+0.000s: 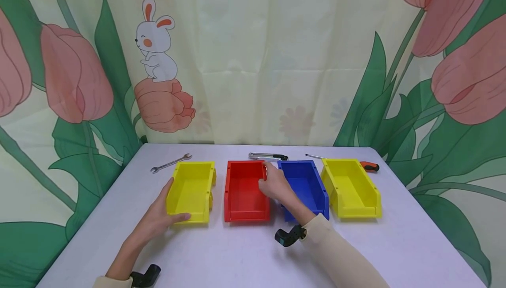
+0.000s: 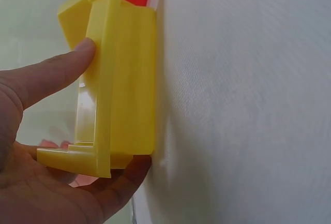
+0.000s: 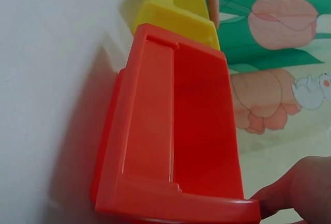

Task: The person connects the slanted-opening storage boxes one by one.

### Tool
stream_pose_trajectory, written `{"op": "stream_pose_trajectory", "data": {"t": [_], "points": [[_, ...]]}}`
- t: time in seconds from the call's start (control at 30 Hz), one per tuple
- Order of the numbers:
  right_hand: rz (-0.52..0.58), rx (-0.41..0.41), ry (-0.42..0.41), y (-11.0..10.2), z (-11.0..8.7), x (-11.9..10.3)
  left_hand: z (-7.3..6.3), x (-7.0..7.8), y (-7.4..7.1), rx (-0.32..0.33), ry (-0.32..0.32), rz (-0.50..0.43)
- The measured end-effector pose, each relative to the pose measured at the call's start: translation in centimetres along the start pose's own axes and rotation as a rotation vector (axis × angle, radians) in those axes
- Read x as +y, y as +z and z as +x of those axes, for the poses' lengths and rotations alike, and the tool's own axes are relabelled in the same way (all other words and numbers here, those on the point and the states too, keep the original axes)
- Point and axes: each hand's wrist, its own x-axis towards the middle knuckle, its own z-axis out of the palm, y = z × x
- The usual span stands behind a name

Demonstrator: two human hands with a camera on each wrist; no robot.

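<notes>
My left hand (image 1: 158, 213) holds the left yellow storage bin (image 1: 189, 193). In the left wrist view its thumb (image 2: 64, 71) lies over the bin's front rim while the fingers wrap the side and reach under the lower edge. At the red bin (image 1: 246, 193), my right hand (image 1: 276, 185) grips the right wall near the back. The right wrist view shows the red bin (image 3: 204, 125) close up, with only part of that hand at the lower right corner. Both bins have nothing inside.
Right of the red bin stand a blue bin (image 1: 301, 182), partly behind my right forearm, and another yellow bin (image 1: 353, 187). Behind the row lie a wrench (image 1: 171, 163), a slim metal tool with a black end (image 1: 269, 156) and an orange-black screwdriver (image 1: 370, 166). A printed curtain (image 1: 245, 59) hangs behind.
</notes>
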Motion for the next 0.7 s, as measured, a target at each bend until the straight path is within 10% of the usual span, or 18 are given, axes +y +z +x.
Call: {"op": "stream_pose_trajectory", "data": {"t": [0.7], "points": [[-0.035, -0.006, -0.034, -2.4, 0.5, -2.1, 0.1, 1.2, 1.6, 0.044, -0.011, 0.020]]}}
